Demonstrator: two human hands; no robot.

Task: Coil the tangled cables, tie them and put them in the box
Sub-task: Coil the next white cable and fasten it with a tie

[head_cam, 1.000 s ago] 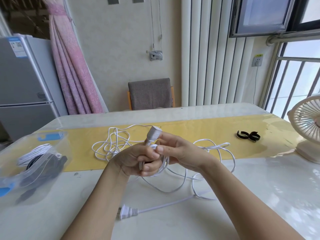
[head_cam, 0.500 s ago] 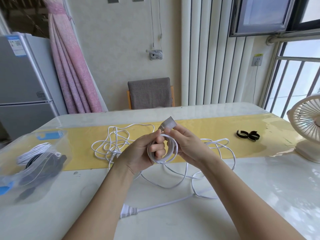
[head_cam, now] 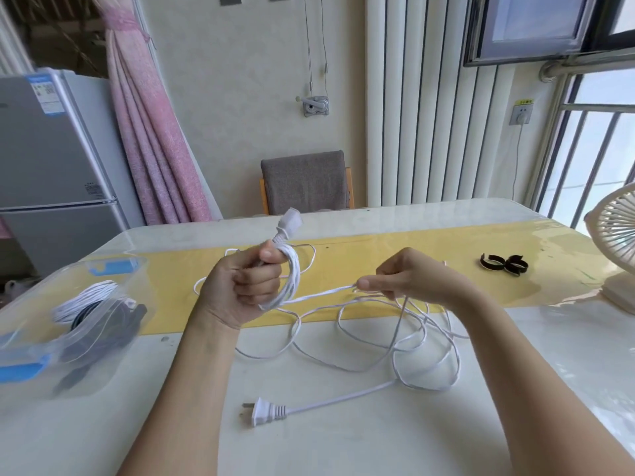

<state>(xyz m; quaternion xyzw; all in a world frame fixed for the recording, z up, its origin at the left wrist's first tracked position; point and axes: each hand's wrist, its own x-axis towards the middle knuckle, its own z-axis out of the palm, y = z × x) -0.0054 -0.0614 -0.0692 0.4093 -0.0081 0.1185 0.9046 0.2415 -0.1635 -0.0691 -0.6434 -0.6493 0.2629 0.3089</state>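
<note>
Nearest: two-pin plug (head_cam: 263,411) lies flat on the white table (head_cam: 343,448), between the forearms, pins pointing left. Bare white top shows around it on all sides.

The plug's lead runs right into the white cable (head_cam: 426,359), which lies in loose overlapping loops on the table below the right hand. The far loops cross the front edge of the yellow runner (head_cam: 378,249).

Left bound: clear box (head_cam: 113,304) close to the table's left edge, with coiled white and dark cables inside. Right bound: fan (head_cam: 615,242), its base on the table at the edge of the view. Black ties (head_cam: 503,264) lie on the runner, well apart from both hands, between the right hand and the fan.

Left hand (head_cam: 237,290): fingers curled tight round a coil (head_cam: 290,280) of several close turns. The connector (head_cam: 290,221) stands up above the thumb, tilted right.

Right hand (head_cam: 409,280): thumb and forefinger pinch a single strand of the cable. That strand runs nearly level and taut from the bottom of the coil to the pinch. More slack hangs from this hand down to the loops.

Cable look: thin, white, smooth, kinked in places.

Far: the table's far edge, then a chair (head_cam: 305,182) against the wall. Fridge (head_cam: 51,166) and pink curtain (head_cam: 151,149) stand at the left.
</note>
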